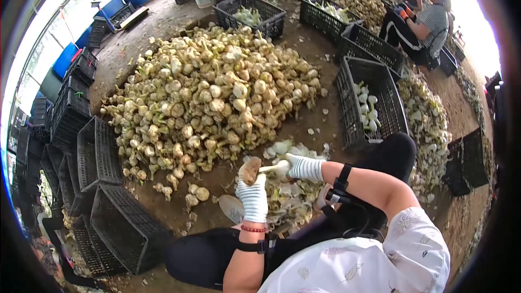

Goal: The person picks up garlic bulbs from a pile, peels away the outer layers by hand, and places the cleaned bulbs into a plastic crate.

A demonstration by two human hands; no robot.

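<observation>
While you sat with your knees raised at the bottom of the frame, a white garlic bulb [281, 169] was between your two gloved hands, a little below the middle of the picture. Its round end lay right at the fingertips of your right hand [302, 167], which were closed on it from the right. Its pale stem [268, 169] ran leftward from there, roughly level, to the fingers of your left hand [251, 189]. Those fingers were bunched at the stem's far end, the glove brown at the tips, but I could not tell whether they pinched the stem or only touched it.

Just below your hands, between your legs, you had a scatter of garlic skins [288, 204]. A few loose bulbs [198, 192] lay on the ground to the left of your left hand. Beyond them a large heap of garlic [209, 97] filled the centre and upper left of the frame. To the right of that heap, near your raised knee, stood a black crate [388, 100] with clean white bulbs [368, 107] along its left side. More black crates [99, 152] stood at the left edge, and another person [430, 24] sat at the upper right.
</observation>
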